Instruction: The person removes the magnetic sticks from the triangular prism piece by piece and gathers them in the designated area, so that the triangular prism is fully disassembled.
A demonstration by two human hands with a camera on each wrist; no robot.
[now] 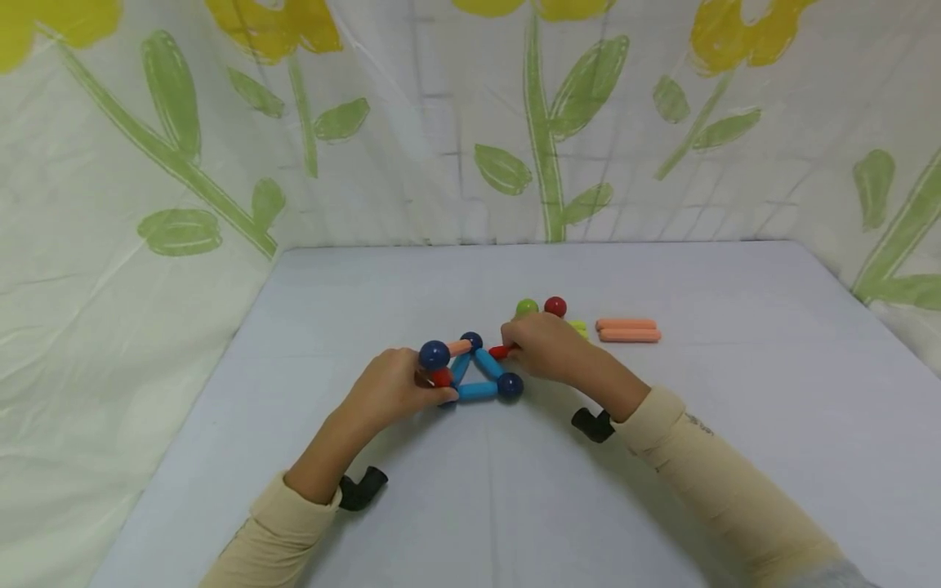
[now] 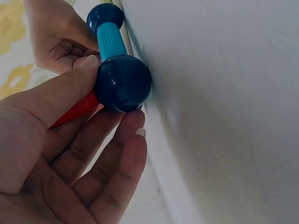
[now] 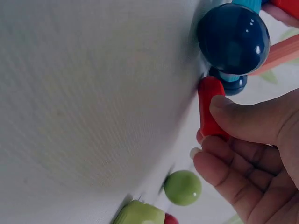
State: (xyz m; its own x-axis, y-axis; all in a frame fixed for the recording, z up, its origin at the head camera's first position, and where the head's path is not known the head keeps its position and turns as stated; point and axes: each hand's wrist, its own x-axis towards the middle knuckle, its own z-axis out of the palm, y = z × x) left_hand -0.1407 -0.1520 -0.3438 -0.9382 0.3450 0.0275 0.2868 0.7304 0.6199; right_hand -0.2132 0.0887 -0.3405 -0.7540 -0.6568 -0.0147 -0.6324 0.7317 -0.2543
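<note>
In the head view, three light blue rods [image 1: 478, 391] and dark blue balls [image 1: 510, 385] form a triangle on the table. A red rod [image 1: 441, 377] stands up from its near left corner, with a raised dark blue ball [image 1: 434, 355] above. An orange rod [image 1: 459, 348] links that ball towards the far corner. My left hand [image 1: 390, 385] pinches the near left corner, its thumb and fingers about the red rod and the corner ball [image 2: 123, 84]. My right hand [image 1: 547, 349] pinches a separate red rod [image 3: 211, 105] between thumb and fingers, close to the triangle's right side.
Beyond my right hand lie a green ball [image 1: 527, 307], a red ball [image 1: 555, 307] and yellow-green rods [image 1: 579, 327]. Orange rods [image 1: 628, 335] lie side by side farther right. A curtain with painted flowers [image 1: 544, 122] hangs behind the white table [image 1: 485, 514].
</note>
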